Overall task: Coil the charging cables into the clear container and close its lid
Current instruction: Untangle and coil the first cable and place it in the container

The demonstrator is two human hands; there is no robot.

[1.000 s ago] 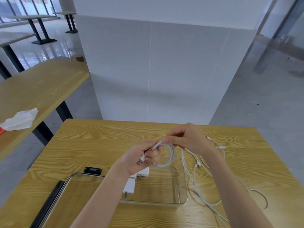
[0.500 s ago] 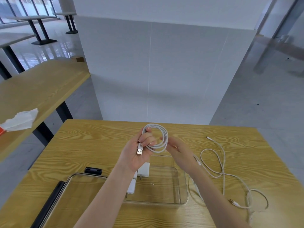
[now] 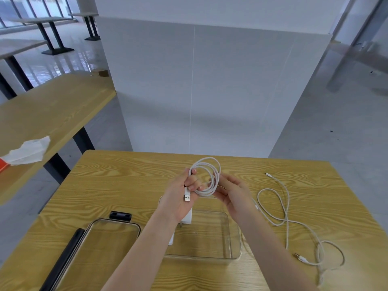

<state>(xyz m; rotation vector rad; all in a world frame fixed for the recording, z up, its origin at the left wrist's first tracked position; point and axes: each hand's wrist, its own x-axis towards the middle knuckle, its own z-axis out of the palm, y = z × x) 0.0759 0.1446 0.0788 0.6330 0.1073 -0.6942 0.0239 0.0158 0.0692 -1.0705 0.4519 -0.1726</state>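
Observation:
My left hand grips a coiled white cable held upright above the table, its USB plug hanging below my fingers. My right hand touches the coil's lower right side with its fingers on the strands. Below my hands stands the clear container, lidless, with white charger bricks inside at its left end, partly hidden by my left arm. The clear lid with black clips lies flat to the left. A second white cable lies loose on the table at the right.
The wooden table ends at a white pillar behind it. A black clip sits at the lid's far edge. Another wooden table with a crumpled white tissue stands to the left.
The cable went from a small loop low over the container to a full coil lifted higher. My right hand dropped from above the coil to its lower right side.

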